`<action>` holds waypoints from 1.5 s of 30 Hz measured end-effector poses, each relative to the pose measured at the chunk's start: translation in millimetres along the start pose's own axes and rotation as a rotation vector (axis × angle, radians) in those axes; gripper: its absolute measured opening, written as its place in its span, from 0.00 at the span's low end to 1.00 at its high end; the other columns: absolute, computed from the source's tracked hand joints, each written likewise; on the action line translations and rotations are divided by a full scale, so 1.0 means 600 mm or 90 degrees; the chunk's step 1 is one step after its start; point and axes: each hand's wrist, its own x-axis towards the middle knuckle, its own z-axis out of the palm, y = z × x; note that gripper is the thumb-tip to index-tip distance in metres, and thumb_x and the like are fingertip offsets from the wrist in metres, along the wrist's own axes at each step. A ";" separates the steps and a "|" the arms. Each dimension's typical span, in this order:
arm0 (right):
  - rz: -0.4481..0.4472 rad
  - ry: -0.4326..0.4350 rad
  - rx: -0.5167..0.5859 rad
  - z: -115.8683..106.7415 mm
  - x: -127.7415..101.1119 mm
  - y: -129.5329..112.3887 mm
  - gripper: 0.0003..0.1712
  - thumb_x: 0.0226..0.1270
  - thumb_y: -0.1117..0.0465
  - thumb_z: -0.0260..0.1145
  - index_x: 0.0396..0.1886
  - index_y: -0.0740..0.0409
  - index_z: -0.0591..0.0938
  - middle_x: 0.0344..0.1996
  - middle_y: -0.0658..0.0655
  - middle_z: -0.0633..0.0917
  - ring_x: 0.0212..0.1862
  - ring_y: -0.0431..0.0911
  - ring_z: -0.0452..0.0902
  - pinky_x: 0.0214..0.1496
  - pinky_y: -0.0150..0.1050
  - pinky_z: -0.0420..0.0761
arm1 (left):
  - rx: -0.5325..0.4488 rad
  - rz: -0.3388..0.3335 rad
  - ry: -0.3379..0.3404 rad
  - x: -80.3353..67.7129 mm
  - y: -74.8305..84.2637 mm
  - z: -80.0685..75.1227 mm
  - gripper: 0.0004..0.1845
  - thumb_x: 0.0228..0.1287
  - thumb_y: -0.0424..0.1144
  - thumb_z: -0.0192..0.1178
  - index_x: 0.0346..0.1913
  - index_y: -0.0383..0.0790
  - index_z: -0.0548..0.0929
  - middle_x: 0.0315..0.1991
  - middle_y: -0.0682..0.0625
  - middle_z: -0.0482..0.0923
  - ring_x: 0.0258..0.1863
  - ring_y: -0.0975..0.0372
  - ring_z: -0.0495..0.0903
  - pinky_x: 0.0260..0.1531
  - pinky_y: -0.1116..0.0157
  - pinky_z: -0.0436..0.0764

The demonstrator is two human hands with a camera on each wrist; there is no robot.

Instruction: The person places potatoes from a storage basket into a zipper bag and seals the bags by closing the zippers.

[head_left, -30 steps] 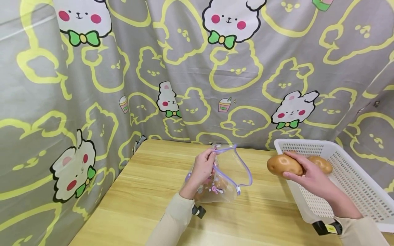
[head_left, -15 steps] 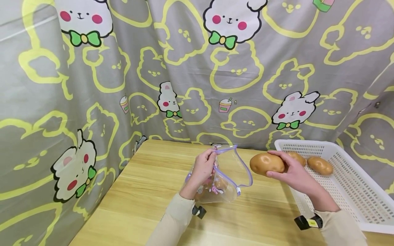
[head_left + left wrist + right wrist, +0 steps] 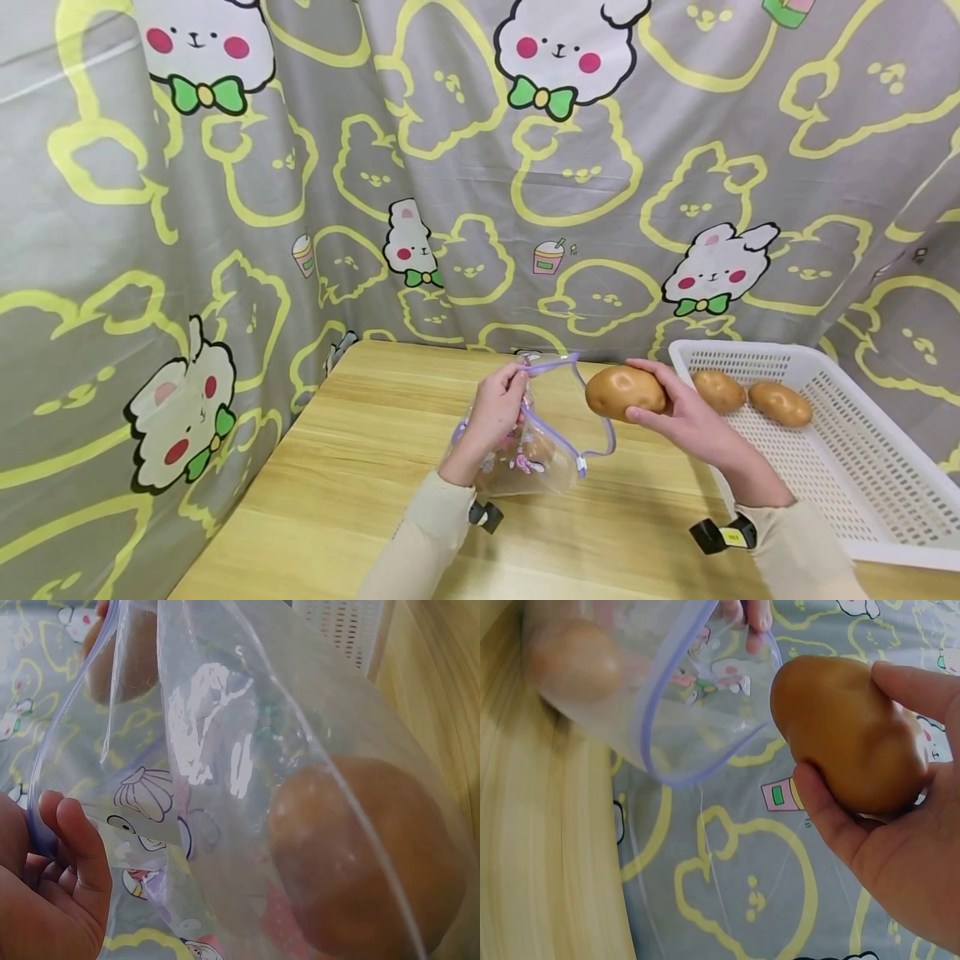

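My left hand (image 3: pixel 493 412) pinches the purple-edged rim of a clear zip bag (image 3: pixel 551 433) printed with cartoon figures. The bag's mouth gapes toward the right. Inside it lies a brown potato (image 3: pixel 367 855), seen through the plastic in the left wrist view. My right hand (image 3: pixel 697 417) grips another potato (image 3: pixel 624 392) between thumb and fingers, held in the air right at the bag's mouth. In the right wrist view this held potato (image 3: pixel 851 735) stands beside the purple rim (image 3: pixel 651 727), its front end pointing to the opening.
A white perforated basket (image 3: pixel 892 442) stands on the right of the wooden table (image 3: pixel 337 467). Two potatoes, one on the left (image 3: pixel 718 392) and one on the right (image 3: pixel 781 404), lie at its far end. A patterned grey curtain (image 3: pixel 465 192) hangs behind and to the left.
My right hand has carried the potato leftward from over the basket's edge to the bag's mouth, uncovering the basket's potatoes. My left hand and the bag have stayed in place.
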 end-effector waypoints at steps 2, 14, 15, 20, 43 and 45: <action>0.002 -0.006 0.016 0.004 0.003 -0.002 0.34 0.63 0.69 0.65 0.67 0.62 0.61 0.56 0.66 0.69 0.48 0.41 0.74 0.44 0.31 0.79 | 0.004 0.000 0.000 0.000 0.000 0.000 0.12 0.73 0.35 0.47 0.44 0.34 0.81 0.16 0.51 0.71 0.09 0.61 0.68 0.06 0.73 0.69; 0.014 -0.015 0.030 0.023 0.019 -0.004 0.35 0.61 0.67 0.68 0.66 0.62 0.64 0.55 0.66 0.71 0.48 0.44 0.75 0.44 0.34 0.80 | 0.012 0.002 -0.001 0.000 -0.001 0.001 0.12 0.73 0.35 0.47 0.45 0.34 0.81 0.15 0.51 0.70 0.08 0.61 0.68 0.06 0.73 0.69; 0.015 -0.013 0.028 0.024 0.020 -0.003 0.35 0.60 0.67 0.68 0.66 0.61 0.64 0.55 0.65 0.71 0.48 0.44 0.75 0.43 0.34 0.81 | 0.012 0.002 -0.001 0.000 -0.001 0.001 0.12 0.73 0.35 0.47 0.45 0.34 0.81 0.15 0.51 0.70 0.08 0.61 0.68 0.06 0.73 0.69; 0.014 -0.014 0.014 0.031 0.026 -0.001 0.35 0.60 0.66 0.68 0.66 0.61 0.64 0.55 0.65 0.72 0.48 0.46 0.75 0.43 0.35 0.81 | 0.008 -0.005 0.002 -0.001 0.001 0.001 0.12 0.73 0.36 0.47 0.45 0.37 0.81 0.15 0.51 0.70 0.08 0.62 0.68 0.06 0.73 0.68; -0.016 -0.044 -0.059 0.065 0.042 0.001 0.37 0.58 0.61 0.71 0.66 0.62 0.67 0.54 0.64 0.75 0.47 0.51 0.76 0.43 0.37 0.80 | 0.019 -0.005 0.008 0.001 0.002 0.005 0.11 0.72 0.35 0.48 0.43 0.38 0.81 0.15 0.52 0.69 0.07 0.65 0.66 0.05 0.73 0.66; -0.014 -0.046 -0.056 0.068 0.044 0.003 0.37 0.58 0.61 0.71 0.66 0.60 0.67 0.54 0.64 0.75 0.47 0.51 0.76 0.44 0.37 0.80 | 0.018 -0.006 0.007 0.000 0.003 0.005 0.10 0.72 0.35 0.49 0.43 0.38 0.81 0.16 0.52 0.70 0.07 0.65 0.66 0.05 0.73 0.66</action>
